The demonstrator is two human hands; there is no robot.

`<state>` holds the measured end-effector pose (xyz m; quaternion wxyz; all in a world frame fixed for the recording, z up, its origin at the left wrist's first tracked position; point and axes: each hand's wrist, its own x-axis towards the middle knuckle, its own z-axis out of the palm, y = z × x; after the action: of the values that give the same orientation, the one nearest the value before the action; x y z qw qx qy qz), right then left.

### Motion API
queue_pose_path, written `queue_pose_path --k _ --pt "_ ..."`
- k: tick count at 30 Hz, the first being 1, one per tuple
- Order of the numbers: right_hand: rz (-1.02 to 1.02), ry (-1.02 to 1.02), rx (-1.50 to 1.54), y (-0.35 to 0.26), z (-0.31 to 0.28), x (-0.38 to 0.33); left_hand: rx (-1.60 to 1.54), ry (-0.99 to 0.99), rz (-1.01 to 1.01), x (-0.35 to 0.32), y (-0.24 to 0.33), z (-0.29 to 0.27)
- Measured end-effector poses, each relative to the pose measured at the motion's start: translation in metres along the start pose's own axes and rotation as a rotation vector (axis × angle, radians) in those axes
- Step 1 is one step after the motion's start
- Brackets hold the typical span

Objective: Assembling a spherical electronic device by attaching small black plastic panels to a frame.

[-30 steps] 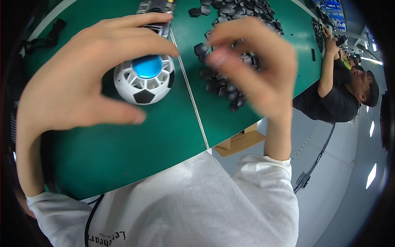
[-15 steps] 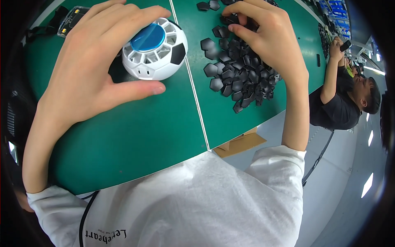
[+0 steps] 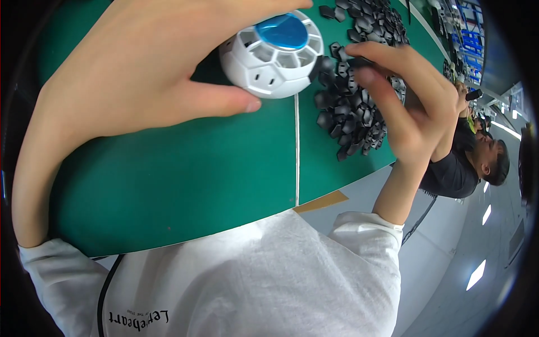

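Your L hand clamps white ball shell to steady it; R hand pinches black piece above pile w/ fingertips

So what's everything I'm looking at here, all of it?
Ball-shaped shell: one, white with open holes and a blue cap on top, held at the table's far side.
Small plastic pieces: a heap, too many to count, black, right of the shell.
Table: one, green top with a white seam line.
Co-worker: one, dark top, at the right edge.
White shirt: one, the wearer's own, bottom.
Left hand: wrapped around the shell.
Right hand: fingertips pinching a black piece beside the shell.
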<state>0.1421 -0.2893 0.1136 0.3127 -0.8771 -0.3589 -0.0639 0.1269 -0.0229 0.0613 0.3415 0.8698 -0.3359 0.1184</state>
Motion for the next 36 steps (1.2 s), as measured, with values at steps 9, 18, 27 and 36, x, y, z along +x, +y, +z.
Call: queue_pose_path --k 9,18,27,36 --pt "-0.214 0.0 0.075 -0.025 0.011 0.009 -0.079 -0.03 -0.066 0.007 0.006 0.013" --pt "-0.44 0.127 -0.203 -0.026 0.035 0.001 -0.184 0.089 0.007 0.01 0.006 0.037" --pt "-0.178 0.003 -0.05 -0.015 0.015 0.007 -0.467 -0.235 -0.114 0.04 0.01 0.007" --pt "-0.077 -0.012 0.009 -0.021 0.014 0.009 -0.327 -0.056 -0.113 0.035 0.012 0.015"
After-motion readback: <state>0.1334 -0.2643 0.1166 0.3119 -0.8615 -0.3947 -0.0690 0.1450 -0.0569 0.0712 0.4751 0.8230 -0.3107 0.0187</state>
